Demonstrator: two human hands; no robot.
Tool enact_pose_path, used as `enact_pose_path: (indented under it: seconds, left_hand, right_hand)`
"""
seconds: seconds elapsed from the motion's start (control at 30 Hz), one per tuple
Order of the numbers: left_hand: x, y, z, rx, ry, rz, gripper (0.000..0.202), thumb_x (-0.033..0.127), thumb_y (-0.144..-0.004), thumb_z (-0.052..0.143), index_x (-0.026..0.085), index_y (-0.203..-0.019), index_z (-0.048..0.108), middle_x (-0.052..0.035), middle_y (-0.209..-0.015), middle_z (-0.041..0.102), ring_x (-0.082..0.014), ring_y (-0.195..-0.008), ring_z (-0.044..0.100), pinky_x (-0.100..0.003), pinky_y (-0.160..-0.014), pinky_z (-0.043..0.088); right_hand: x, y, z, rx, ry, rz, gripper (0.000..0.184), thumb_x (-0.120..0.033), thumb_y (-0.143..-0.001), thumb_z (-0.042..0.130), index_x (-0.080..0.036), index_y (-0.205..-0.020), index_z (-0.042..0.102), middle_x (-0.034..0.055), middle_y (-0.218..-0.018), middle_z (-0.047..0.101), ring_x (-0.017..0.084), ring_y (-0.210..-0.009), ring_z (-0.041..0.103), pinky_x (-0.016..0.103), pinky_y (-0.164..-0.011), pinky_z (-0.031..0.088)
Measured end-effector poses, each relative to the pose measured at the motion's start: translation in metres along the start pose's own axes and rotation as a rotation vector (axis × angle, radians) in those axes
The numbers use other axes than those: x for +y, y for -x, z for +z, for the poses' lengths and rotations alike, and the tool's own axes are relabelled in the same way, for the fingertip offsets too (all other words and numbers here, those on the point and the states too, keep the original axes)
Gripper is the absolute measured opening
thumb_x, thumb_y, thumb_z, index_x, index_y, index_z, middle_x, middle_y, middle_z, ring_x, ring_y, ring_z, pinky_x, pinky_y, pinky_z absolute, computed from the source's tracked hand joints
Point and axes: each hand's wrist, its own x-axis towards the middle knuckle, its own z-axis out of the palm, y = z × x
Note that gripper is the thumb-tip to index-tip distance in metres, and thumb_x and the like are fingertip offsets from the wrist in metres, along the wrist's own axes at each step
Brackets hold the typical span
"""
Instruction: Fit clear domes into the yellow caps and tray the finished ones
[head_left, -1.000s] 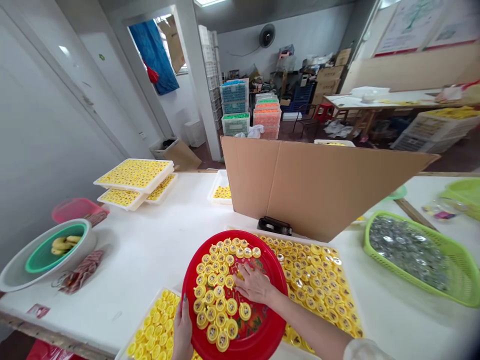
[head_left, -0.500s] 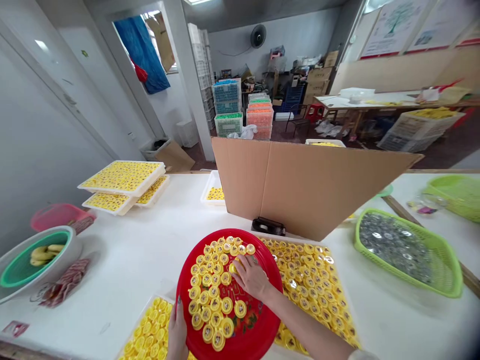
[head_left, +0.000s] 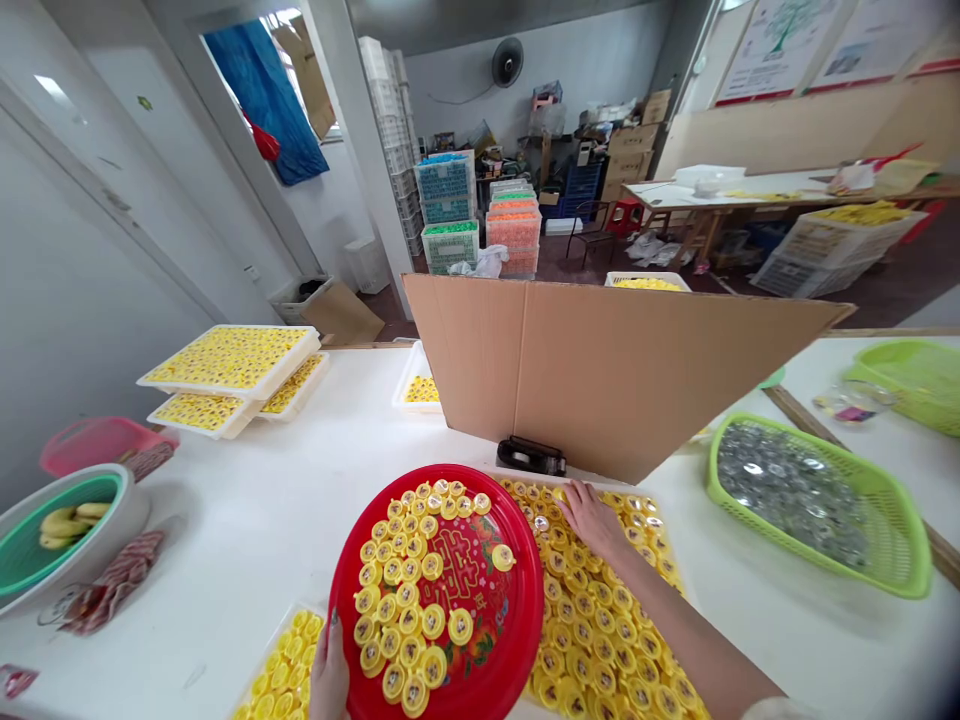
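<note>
My left hand (head_left: 330, 668) grips the left rim of a round red tray (head_left: 510, 640), which is tilted and printed with flowers and gold lettering. Small round yellow plastic pieces (head_left: 409, 595) with a picture on their faces lie mostly on its left half; a single one (head_left: 503, 557) sits near the right side. To the right, partly under the red tray, is a shallow rectangular tray packed with the same yellow pieces (head_left: 600, 620). Over its far part is my right hand (head_left: 596, 522), thumb and fingers closed around a yellow piece (head_left: 560, 494), partly hidden.
A cardboard sheet (head_left: 600, 380) stands upright behind, with a black tape dispenser (head_left: 531, 456) at its foot. A green basket (head_left: 892, 540) of clear pieces is at right. More yellow pieces (head_left: 285, 665) lie front left; stacked trays (head_left: 232, 365) and a white basin (head_left: 135, 510) stand farther left.
My right hand has moved right, from above the red tray to the rectangular tray. A single yellow piece now shows near the red tray's right side. My left hand still holds the rim.
</note>
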Motion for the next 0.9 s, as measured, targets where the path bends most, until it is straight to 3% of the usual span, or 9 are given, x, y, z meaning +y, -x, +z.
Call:
enact_pose_path:
  seconds: [0.1, 0.2, 0.3, 0.4, 0.53, 0.57, 0.63, 0.73, 0.9]
  left_hand:
    - [0.004, 0.000, -0.005, 0.033, -0.002, 0.002, 0.046, 0.039, -0.092, 0.056, 0.026, -0.135, 0.049, -0.0055, -0.085, 0.075, -0.0251, -0.070, 0.075, -0.040, -0.076, 0.061]
    - [0.005, 0.002, -0.006, 0.022, 0.016, 0.021, 0.044, 0.039, -0.092, 0.056, 0.026, -0.134, 0.050, -0.0065, -0.092, 0.075, -0.0247, -0.071, 0.074, -0.041, -0.076, 0.061]
    - [0.003, 0.004, -0.004, 0.008, 0.037, 0.034, 0.043, 0.039, -0.092, 0.056, 0.026, -0.133, 0.051, -0.0086, -0.100, 0.074, -0.0252, -0.073, 0.074, -0.043, -0.075, 0.061]
    - [0.000, 0.009, -0.002, -0.013, 0.065, 0.050, 0.044, 0.039, -0.093, 0.055, 0.025, -0.134, 0.050, -0.0111, -0.107, 0.073, -0.0254, -0.080, 0.074, -0.041, -0.077, 0.060]
    - [-0.005, 0.020, 0.003, -0.064, 0.102, 0.065, 0.042, 0.039, -0.094, 0.055, 0.024, -0.133, 0.050, -0.0122, -0.114, 0.071, -0.0258, -0.087, 0.074, -0.041, -0.079, 0.060]
    - [-0.007, 0.024, 0.005, -0.079, 0.111, 0.067, 0.041, 0.038, -0.094, 0.054, 0.024, -0.132, 0.051, -0.0121, -0.115, 0.071, -0.0259, -0.088, 0.073, -0.041, -0.079, 0.060]
    - [-0.009, 0.030, 0.008, -0.100, 0.129, 0.074, 0.038, 0.039, -0.094, 0.054, 0.024, -0.129, 0.053, -0.0122, -0.116, 0.070, -0.0260, -0.090, 0.073, -0.041, -0.080, 0.060]
    - [-0.012, 0.036, 0.011, -0.122, 0.145, 0.092, 0.037, 0.038, -0.094, 0.054, 0.022, -0.128, 0.054, -0.0129, -0.116, 0.070, -0.0259, -0.093, 0.073, -0.041, -0.083, 0.059]
    - [-0.014, 0.035, 0.005, -0.103, 0.153, 0.144, 0.037, 0.036, -0.097, 0.049, 0.020, -0.130, 0.051, -0.0141, -0.117, 0.070, -0.0242, -0.096, 0.072, -0.038, -0.087, 0.058]
  right_hand:
    - [0.007, 0.010, 0.024, -0.077, 0.024, -0.027, 0.028, -0.034, -0.095, 0.056, -0.016, -0.116, 0.060, 0.0088, -0.117, 0.063, 0.021, -0.099, 0.064, 0.037, -0.076, 0.056]
    - [0.009, 0.014, 0.032, -0.116, 0.021, -0.065, 0.032, -0.035, -0.099, 0.044, -0.017, -0.120, 0.061, 0.0154, -0.125, 0.060, 0.028, -0.107, 0.062, 0.038, -0.071, 0.057]
    - [0.013, 0.013, 0.023, -0.125, 0.006, -0.103, 0.045, -0.038, -0.100, 0.030, -0.017, -0.124, 0.062, 0.0211, -0.128, 0.059, 0.036, -0.110, 0.059, 0.045, -0.068, 0.057]
    - [-0.002, 0.016, 0.002, -0.117, -0.025, -0.164, 0.052, -0.040, -0.099, 0.027, -0.014, -0.133, 0.056, 0.0239, -0.133, 0.056, 0.040, -0.117, 0.054, 0.057, -0.082, 0.052]
    - [-0.075, 0.032, -0.031, -0.179, -0.163, -0.504, 0.078, -0.069, -0.086, 0.045, -0.026, -0.150, 0.034, 0.0090, -0.156, 0.035, 0.031, -0.141, 0.031, 0.046, -0.111, 0.034]
    - [-0.098, 0.037, -0.037, -0.259, -0.254, -0.688, 0.090, -0.073, -0.080, 0.049, -0.026, -0.153, 0.026, 0.0113, -0.160, 0.024, 0.035, -0.143, 0.025, 0.050, -0.112, 0.030]
    - [-0.141, 0.044, -0.043, -0.410, -0.355, -0.840, 0.099, -0.075, -0.074, 0.057, -0.029, -0.154, 0.020, 0.0149, -0.161, 0.016, 0.041, -0.143, 0.023, 0.058, -0.109, 0.028]
    - [-0.190, 0.050, -0.039, -0.501, -0.378, -0.873, 0.095, -0.070, -0.073, 0.062, -0.031, -0.152, 0.025, 0.0196, -0.158, 0.025, 0.045, -0.137, 0.032, 0.062, -0.102, 0.033]
    - [-0.235, 0.058, -0.028, -0.396, -0.354, -0.887, 0.072, -0.064, -0.084, 0.050, -0.026, -0.144, 0.040, 0.0209, -0.145, 0.046, 0.042, -0.128, 0.043, 0.058, -0.094, 0.042]
